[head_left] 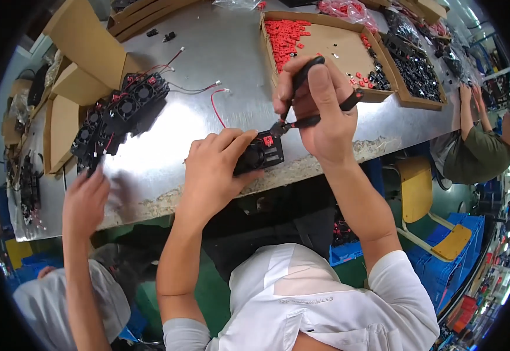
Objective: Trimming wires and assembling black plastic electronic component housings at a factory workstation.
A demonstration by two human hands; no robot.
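My left hand (211,169) grips a black fan housing (274,157) at the front edge of the metal table, fingers over its top and thumb along its near side. A small red part (268,141) sits in the housing's far right corner. From the housing a red wire with a white connector (227,90) runs away across the table. In my right hand (331,111) is a pair of black-handled pliers (306,121), handles spread apart. The jaws are close to the housing's far right corner; whether they touch it I cannot tell.
Several black fan units (127,108) with wires lie piled at the left, where a co-worker's hand (85,202) reaches in. Beyond stands an open cardboard box (85,41). Cardboard trays hold red parts (284,38) and black parts (416,73). The table edge (167,205) is chipped.
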